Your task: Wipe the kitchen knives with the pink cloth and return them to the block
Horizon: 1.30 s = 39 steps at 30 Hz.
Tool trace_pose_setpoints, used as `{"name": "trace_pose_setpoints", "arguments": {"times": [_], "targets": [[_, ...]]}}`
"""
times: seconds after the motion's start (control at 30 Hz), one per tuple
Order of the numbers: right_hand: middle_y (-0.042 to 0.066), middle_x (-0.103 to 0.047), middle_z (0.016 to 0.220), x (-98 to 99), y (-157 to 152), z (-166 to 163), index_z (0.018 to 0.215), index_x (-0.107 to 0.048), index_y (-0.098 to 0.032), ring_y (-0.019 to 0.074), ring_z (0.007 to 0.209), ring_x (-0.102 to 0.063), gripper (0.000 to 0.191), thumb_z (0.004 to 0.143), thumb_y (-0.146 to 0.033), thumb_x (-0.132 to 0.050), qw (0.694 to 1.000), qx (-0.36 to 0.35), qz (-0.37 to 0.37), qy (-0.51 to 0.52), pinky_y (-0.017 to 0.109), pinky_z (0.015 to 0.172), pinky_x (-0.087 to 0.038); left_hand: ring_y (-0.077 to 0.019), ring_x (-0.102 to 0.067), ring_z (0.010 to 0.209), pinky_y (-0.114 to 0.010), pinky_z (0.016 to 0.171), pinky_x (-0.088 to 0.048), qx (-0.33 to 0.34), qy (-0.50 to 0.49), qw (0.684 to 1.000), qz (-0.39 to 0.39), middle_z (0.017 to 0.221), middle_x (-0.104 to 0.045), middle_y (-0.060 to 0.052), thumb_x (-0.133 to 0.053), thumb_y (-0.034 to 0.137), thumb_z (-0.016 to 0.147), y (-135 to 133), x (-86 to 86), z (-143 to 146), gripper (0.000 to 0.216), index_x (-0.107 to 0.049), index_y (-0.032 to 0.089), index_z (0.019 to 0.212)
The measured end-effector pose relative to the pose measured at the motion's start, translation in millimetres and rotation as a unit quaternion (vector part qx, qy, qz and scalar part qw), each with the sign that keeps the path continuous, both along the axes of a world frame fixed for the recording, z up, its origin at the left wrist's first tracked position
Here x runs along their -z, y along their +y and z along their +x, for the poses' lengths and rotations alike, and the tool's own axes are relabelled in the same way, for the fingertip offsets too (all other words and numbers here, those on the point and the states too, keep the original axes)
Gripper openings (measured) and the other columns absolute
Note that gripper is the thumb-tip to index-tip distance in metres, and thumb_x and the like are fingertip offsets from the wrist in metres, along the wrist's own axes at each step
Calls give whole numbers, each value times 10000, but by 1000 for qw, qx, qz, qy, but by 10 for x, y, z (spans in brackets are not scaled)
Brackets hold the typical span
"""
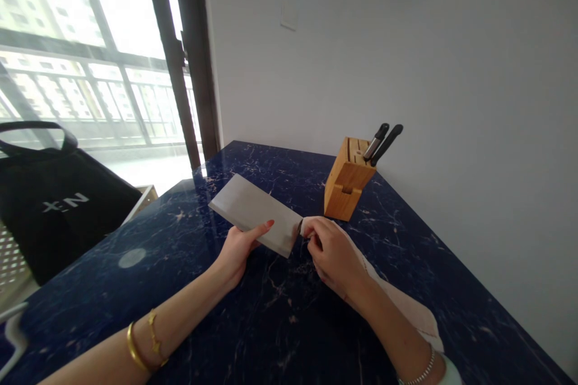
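A cleaver [253, 204] with a broad, pale metal blade is held above the dark blue tabletop. My left hand [239, 249] grips the blade along its near edge, the thumb lying flat on the upper face and the fingers underneath. At the handle end, my right hand [336, 252] is closed around a pale pinkish cloth [409, 307], pinching it against the base of the blade. The rest of the cloth trails under my right forearm. Hand and cloth hide the cleaver's handle.
Beyond my right hand stands a wooden knife block [345, 189] with two dark-handled knives [382, 143] in its slots. The marbled table [280, 325] runs up to a light grey wall. On the left, a black bag [67, 198] sits beside the table, near the window.
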State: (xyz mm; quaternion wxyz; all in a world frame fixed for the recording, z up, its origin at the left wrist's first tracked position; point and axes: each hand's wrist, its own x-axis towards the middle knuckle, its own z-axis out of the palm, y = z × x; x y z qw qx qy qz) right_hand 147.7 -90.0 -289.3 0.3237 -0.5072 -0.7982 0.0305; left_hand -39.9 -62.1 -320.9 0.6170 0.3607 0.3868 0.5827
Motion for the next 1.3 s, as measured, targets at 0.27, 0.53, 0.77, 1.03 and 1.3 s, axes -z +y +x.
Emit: {"name": "trace_pose_setpoints", "arguments": {"times": [0.27,0.53,0.77,1.03,1.3], "targets": [[-13,-532,748,63,19,56,742,-463,-223,145,725,-486,167,695,-75,-403,998,57,-3,-11,264,689,-342,-224,-649,850,-306,745,-543,-17,-7,1000,-6,1001,-675,-109,-729,210,642,16,6,3,361,-625,121,976],[-3,-531,752,48,24,48,722,-451,-219,155,734,-476,157,680,-75,-404,999,42,-2,-24,277,707,-344,-253,-630,902,-350,795,-523,-9,-3,1000,-1,1046,-653,-134,-734,230,641,21,20,-2,414,-612,110,1018],[7,-559,843,32,-6,12,789,-494,-222,168,854,-488,174,707,-86,-425,999,12,5,-43,298,792,-337,-249,-629,906,-341,791,-521,-9,-6,1000,4,1051,-652,-134,-736,239,637,30,33,-9,433,-607,113,1031],[-7,-563,788,42,21,48,799,-493,-222,155,772,-513,196,710,-71,-405,998,65,-12,6,294,734,-379,-264,-626,916,-365,796,-517,-16,-2,1000,2,1051,-653,-129,-743,234,623,19,14,8,468,-594,124,1053],[16,-583,998,-33,-21,-55,952,-538,-226,151,977,-513,302,742,-54,-404,1000,-22,11,13,302,887,-359,-245,-638,876,-330,773,-525,-8,7,1000,4,1002,-674,-124,-739,254,627,-8,2,17,411,-622,107,993]]}}
